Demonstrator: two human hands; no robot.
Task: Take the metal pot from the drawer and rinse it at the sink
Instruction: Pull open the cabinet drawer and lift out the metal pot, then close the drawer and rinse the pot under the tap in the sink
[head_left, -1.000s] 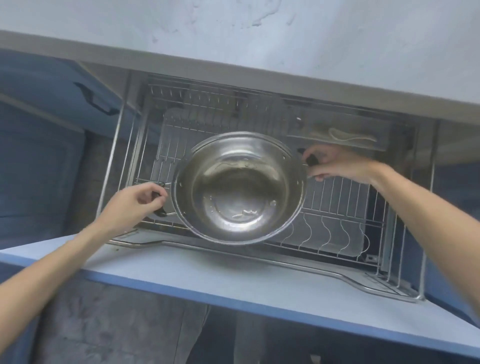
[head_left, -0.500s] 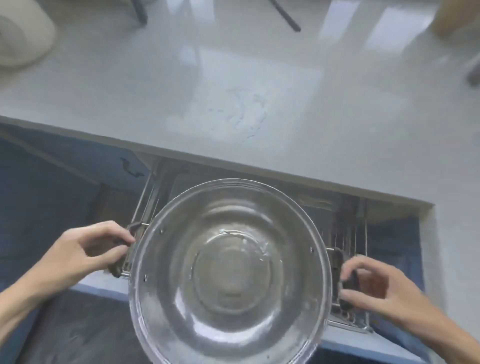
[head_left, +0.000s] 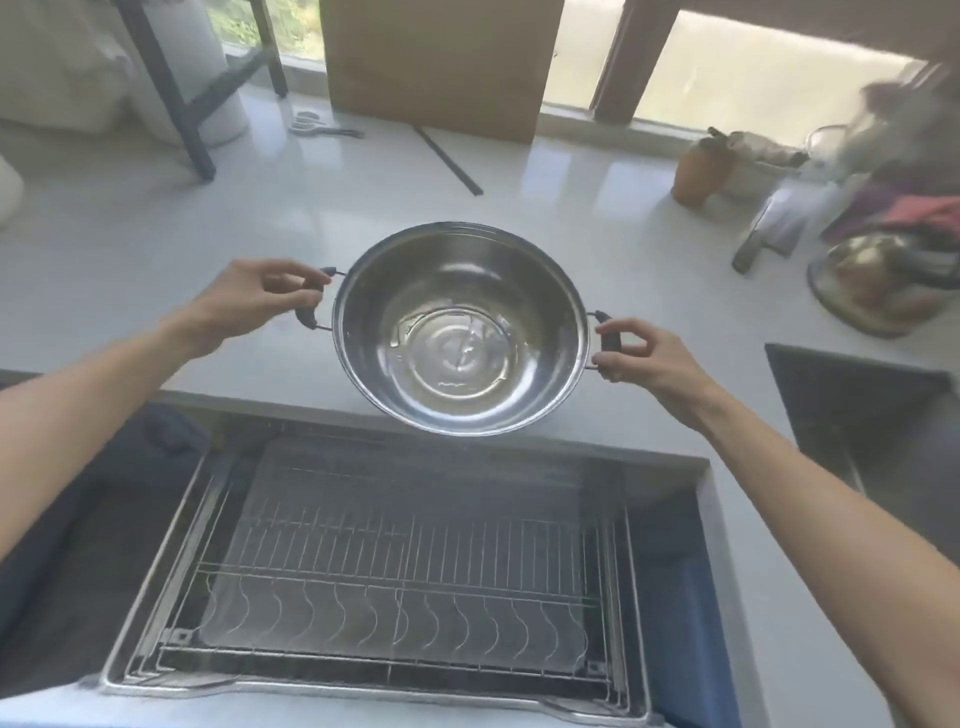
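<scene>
I hold the metal pot (head_left: 461, 332) in the air between my hands, above the near edge of the worktop (head_left: 130, 228) and just beyond the open drawer (head_left: 405, 566), whose wire rack lies empty below it. My left hand (head_left: 249, 301) pinches the dark left handle with fingers and thumb curled round it; my right hand (head_left: 641, 358) pinches the dark right handle the same way. The line from handle to handle runs across me, left to right, with the right end a little lower and nearer to me, so the pot tilts slightly and its open mouth faces up toward me. The bottom gleams with what looks like a thin film or a few drops of water, though I cannot be sure.

The relation that matters now: the sink (head_left: 857, 410) lies to my right, its dark basin cut by the right edge of the view, near my right wrist and well apart from my left hand. I judge that the pot must travel sideways to the right, right hand leading, left hand following across the worktop's edge. The tap is not in view.

On the way, at the far right of the worktop, sit a cleaver (head_left: 769, 228) and a metal bowl (head_left: 878, 286) of blurred things; the pot should pass on the near side of them.

I can read no brand, label or writing anywhere; the pot is plain.
</scene>
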